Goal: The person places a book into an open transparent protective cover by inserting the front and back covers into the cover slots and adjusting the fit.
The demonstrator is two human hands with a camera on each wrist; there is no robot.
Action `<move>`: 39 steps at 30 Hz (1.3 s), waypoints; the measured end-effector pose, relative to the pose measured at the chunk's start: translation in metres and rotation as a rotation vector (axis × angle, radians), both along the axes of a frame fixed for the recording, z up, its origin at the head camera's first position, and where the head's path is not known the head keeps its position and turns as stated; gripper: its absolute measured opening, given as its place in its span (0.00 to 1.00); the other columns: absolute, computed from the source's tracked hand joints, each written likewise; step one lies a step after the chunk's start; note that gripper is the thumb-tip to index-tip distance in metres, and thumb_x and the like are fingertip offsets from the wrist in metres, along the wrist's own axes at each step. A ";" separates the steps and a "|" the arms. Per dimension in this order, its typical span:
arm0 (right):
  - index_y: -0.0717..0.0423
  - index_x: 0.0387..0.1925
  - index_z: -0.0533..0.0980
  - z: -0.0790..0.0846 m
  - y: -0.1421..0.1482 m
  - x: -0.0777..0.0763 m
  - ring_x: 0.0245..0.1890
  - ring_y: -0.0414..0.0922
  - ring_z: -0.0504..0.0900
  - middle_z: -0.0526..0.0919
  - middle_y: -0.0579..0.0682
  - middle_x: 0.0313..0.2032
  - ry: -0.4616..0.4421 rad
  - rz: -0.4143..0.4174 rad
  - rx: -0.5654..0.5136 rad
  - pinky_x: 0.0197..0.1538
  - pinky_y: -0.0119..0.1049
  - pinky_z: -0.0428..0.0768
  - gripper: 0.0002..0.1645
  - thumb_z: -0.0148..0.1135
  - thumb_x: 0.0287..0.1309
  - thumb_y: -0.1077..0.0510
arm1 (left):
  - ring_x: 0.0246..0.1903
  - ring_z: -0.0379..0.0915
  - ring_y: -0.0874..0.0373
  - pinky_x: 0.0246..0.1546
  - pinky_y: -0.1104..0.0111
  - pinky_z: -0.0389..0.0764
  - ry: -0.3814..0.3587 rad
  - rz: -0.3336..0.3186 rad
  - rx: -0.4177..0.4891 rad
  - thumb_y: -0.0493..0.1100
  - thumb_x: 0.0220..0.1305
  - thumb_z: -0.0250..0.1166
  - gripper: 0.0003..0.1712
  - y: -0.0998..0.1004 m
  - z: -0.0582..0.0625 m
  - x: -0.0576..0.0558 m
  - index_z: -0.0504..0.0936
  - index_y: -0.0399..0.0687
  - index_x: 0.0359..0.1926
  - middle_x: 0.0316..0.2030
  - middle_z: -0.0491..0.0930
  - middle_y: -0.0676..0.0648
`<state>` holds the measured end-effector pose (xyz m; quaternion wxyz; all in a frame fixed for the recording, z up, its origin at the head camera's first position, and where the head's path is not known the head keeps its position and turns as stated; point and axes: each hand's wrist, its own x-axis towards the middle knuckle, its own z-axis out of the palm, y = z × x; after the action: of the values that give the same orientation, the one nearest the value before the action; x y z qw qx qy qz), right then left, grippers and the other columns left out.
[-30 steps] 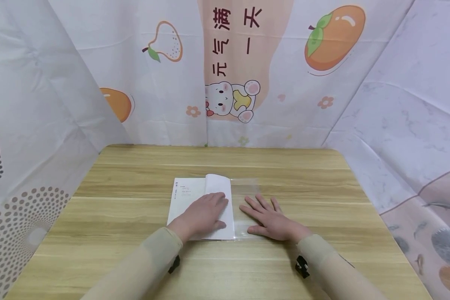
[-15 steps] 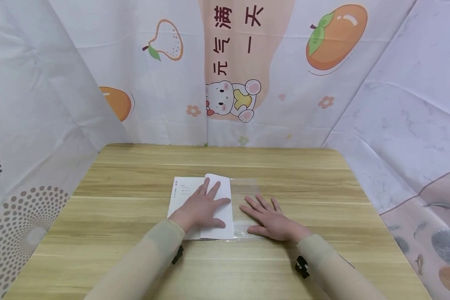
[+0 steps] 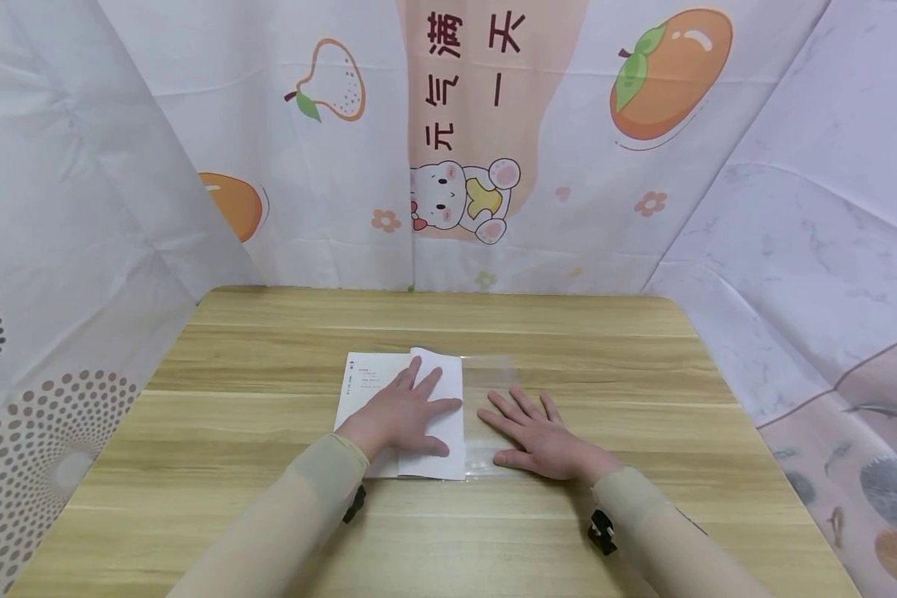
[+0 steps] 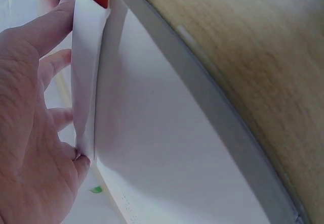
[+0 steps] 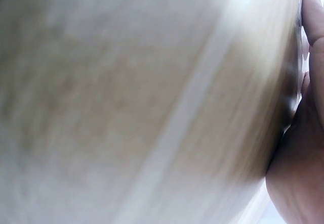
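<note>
A white book [image 3: 362, 390] lies on the table with small print on its visible page. Over its right part is folded a white paper flap [image 3: 452, 436], on which my left hand [image 3: 399, 419] presses with fingers spread and straight. In the left wrist view the flap [image 4: 86, 67] stands slightly bowed, showing orange on its inner side, and the fingertips touch it. Right of the flap extends a clear plastic sheet [image 3: 486, 375]. My right hand [image 3: 541, 444] rests flat on the sheet's right side, fingers apart. The right wrist view shows only part of that hand [image 5: 298, 168].
The wood-grain table [image 3: 269, 382] reaches back to a printed curtain [image 3: 329, 183] with fruit and a cartoon animal. More patterned cloth hangs along both sides. A small black device [image 3: 602, 531] sits under the right sleeve.
My left hand has spread its fingers and reached farther up the white flap; since half a second ago the flap's edge has shifted slightly right. My right hand has stayed in place.
</note>
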<state>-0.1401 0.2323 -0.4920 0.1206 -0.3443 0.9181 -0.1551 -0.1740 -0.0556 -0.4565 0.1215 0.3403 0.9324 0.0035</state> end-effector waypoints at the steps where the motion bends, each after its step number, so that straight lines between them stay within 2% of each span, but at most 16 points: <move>1: 0.41 0.81 0.52 0.000 0.000 0.000 0.80 0.62 0.38 0.44 0.51 0.82 0.000 0.000 -0.001 0.71 0.75 0.35 0.44 0.52 0.72 0.34 | 0.78 0.36 0.29 0.77 0.46 0.51 -0.002 0.000 0.003 0.75 0.60 0.63 0.44 0.000 0.000 0.000 0.68 0.72 0.75 0.79 0.52 0.39; 19: 0.40 0.82 0.51 -0.001 0.001 -0.001 0.81 0.61 0.37 0.42 0.50 0.82 -0.015 -0.005 0.005 0.71 0.74 0.34 0.44 0.52 0.73 0.34 | 0.79 0.30 0.32 0.78 0.46 0.48 -0.014 0.030 0.010 0.76 0.61 0.62 0.45 0.001 -0.008 0.000 0.64 0.73 0.77 0.81 0.46 0.41; 27: 0.41 0.82 0.52 -0.001 0.001 0.000 0.81 0.61 0.37 0.42 0.50 0.82 -0.014 -0.007 0.007 0.71 0.74 0.35 0.44 0.53 0.73 0.35 | 0.79 0.29 0.32 0.78 0.47 0.47 0.000 0.023 0.013 0.77 0.62 0.59 0.45 0.001 -0.013 -0.001 0.63 0.74 0.77 0.81 0.45 0.41; 35: 0.40 0.82 0.52 -0.002 0.001 0.000 0.81 0.61 0.37 0.43 0.50 0.82 -0.008 -0.006 0.012 0.71 0.74 0.35 0.44 0.52 0.73 0.34 | 0.79 0.22 0.35 0.78 0.46 0.43 -0.020 0.051 0.096 0.76 0.64 0.57 0.44 -0.001 -0.021 0.001 0.63 0.73 0.77 0.82 0.40 0.43; 39: 0.40 0.82 0.51 -0.001 0.000 -0.001 0.81 0.61 0.37 0.42 0.50 0.82 -0.016 -0.008 0.012 0.71 0.73 0.34 0.44 0.52 0.73 0.34 | 0.78 0.19 0.32 0.77 0.42 0.41 -0.033 0.074 0.154 0.74 0.66 0.56 0.41 -0.002 -0.023 0.005 0.64 0.72 0.77 0.82 0.38 0.44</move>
<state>-0.1407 0.2323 -0.4934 0.1297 -0.3387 0.9193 -0.1527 -0.1690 -0.0575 -0.4798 0.1103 0.3138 0.9392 0.0854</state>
